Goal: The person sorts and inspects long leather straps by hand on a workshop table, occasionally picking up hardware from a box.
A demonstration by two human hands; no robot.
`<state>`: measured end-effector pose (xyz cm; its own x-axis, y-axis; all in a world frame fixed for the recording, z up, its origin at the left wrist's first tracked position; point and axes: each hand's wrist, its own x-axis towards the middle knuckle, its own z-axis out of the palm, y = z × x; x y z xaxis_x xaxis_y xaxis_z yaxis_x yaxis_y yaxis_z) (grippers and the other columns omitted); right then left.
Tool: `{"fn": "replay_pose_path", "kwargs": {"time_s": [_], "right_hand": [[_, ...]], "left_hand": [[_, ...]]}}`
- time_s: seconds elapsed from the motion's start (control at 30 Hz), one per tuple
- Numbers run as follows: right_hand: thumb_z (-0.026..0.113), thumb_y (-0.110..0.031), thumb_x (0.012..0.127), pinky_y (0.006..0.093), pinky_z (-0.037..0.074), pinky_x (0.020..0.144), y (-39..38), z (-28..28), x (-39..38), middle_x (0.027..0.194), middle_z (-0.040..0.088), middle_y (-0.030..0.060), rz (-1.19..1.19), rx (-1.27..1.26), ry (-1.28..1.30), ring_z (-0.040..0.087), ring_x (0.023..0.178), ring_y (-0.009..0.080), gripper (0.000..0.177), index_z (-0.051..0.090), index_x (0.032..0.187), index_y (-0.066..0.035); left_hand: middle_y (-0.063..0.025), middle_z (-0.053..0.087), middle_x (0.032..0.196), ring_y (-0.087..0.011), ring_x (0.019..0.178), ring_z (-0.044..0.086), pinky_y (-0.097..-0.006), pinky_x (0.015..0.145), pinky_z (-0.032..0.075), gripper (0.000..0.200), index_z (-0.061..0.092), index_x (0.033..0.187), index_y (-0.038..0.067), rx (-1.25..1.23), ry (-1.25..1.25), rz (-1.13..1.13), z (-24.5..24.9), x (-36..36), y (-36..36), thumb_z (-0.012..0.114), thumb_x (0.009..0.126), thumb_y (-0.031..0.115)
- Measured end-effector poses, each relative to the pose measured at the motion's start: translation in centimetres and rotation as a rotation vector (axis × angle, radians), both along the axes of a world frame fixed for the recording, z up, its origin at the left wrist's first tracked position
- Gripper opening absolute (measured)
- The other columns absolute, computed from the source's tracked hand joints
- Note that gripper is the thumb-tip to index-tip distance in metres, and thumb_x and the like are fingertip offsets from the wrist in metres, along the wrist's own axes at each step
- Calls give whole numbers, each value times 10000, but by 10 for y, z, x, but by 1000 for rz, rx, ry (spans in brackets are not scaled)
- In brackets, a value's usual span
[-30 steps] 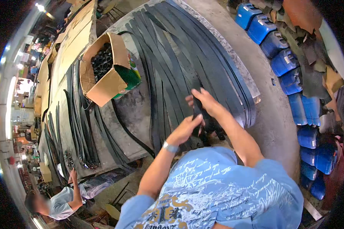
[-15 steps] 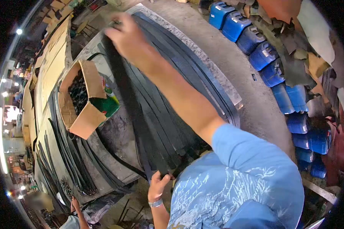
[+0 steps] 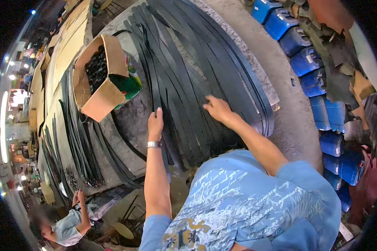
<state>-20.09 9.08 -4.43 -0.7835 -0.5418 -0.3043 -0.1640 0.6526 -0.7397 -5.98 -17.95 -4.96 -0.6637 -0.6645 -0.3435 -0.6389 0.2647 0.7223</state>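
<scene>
Long black straps point(image 3: 205, 79), leather-like in look, lie side by side along the table in front of me. My left hand point(image 3: 156, 124), a metal watch on its wrist, is closed at the left edge of the bundle. Its thumb points up along a black strap point(image 3: 155, 94), and its other fingers are mostly hidden. Over the middle of the straps is my right hand point(image 3: 219, 110), fingers apart and slightly bent, with nothing seen in it.
Left of the straps stands an open cardboard box point(image 3: 102, 100) of black rings or coils. More narrow straps point(image 3: 77, 142) lie beyond it. A person point(image 3: 69, 226) works at the lower left. Blue jerrycans point(image 3: 305, 60) line the floor at right, beside piled leather pieces point(image 3: 335, 67).
My right hand has come back from the far end of the straps to their middle. My left hand has moved forward from the near end. The dark strap stretched between them now lies flat.
</scene>
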Motion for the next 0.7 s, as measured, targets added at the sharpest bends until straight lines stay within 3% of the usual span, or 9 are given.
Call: {"fn": "replay_pose_path", "kwargs": {"time_s": [0.1, 0.2, 0.23, 0.3, 0.37, 0.47, 0.57, 0.7], "right_hand": [[620, -330, 902, 505, 476, 909, 15, 16, 28, 1103, 670, 225, 39, 0, -147, 622, 1053, 415, 495, 532, 1294, -41], [618, -341, 906, 498, 472, 922, 11, 16, 31, 1133, 661, 223, 45, 35, -170, 621, 1061, 404, 515, 506, 1317, -52], [619, -342, 905, 496, 470, 927, 10, 18, 30, 1142, 657, 224, 46, 40, -160, 619, 1067, 403, 520, 500, 1322, -54], [619, -345, 904, 494, 466, 934, 8, 18, 28, 1155, 651, 228, 39, 42, -160, 614, 1080, 402, 528, 492, 1328, -57], [619, -349, 903, 493, 462, 938, 8, 15, 25, 1163, 645, 234, 40, 35, -178, 608, 1096, 402, 532, 488, 1329, -58], [616, -360, 901, 490, 465, 930, 6, 19, 22, 1147, 653, 229, 84, 96, -201, 607, 1101, 404, 545, 478, 1340, -68], [626, -319, 898, 454, 480, 848, 6, 9, 21, 967, 694, 198, 107, 72, -133, 654, 969, 367, 565, 451, 1361, -47], [620, -333, 903, 451, 481, 857, 5, 16, 20, 997, 690, 199, 155, 66, -166, 654, 972, 366, 602, 411, 1390, -48]], "left_hand": [[-248, 594, 1015, -422, 930, 559, -478, 821, 441, 453, 573, 1065, -38, -552, 1, -12, -4, 8, 22, 642, 901, 378], [-258, 585, 974, -411, 970, 541, -463, 847, 440, 386, 585, 1028, -27, -685, 41, 51, 27, 9, 60, 636, 911, 337], [-237, 578, 935, -408, 915, 548, -467, 820, 440, 313, 587, 996, -25, -633, 180, -14, 28, 11, 71, 662, 870, 252], [-196, 615, 844, -388, 821, 584, -463, 747, 467, 248, 634, 865, 8, -466, 213, -211, 39, 12, 108, 659, 876, 254], [-214, 636, 922, -399, 884, 605, -455, 765, 484, 347, 637, 898, -4, -277, 11, -317, 35, 16, 143, 701, 846, 332], [-263, 645, 991, -420, 944, 627, -470, 792, 495, 522, 544, 1081, -20, -251, -40, -207, 30, 15, 180, 763, 793, 356], [-282, 655, 952, -415, 892, 644, -452, 754, 508, 593, 544, 1053, -30, -172, -157, -234, 29, 8, 175, 794, 760, 421], [-215, 657, 888, -308, 832, 645, -388, 719, 498, 602, 568, 1004, -32, 67, -159, -196, 16, 3, 160, 819, 724, 438]]}}
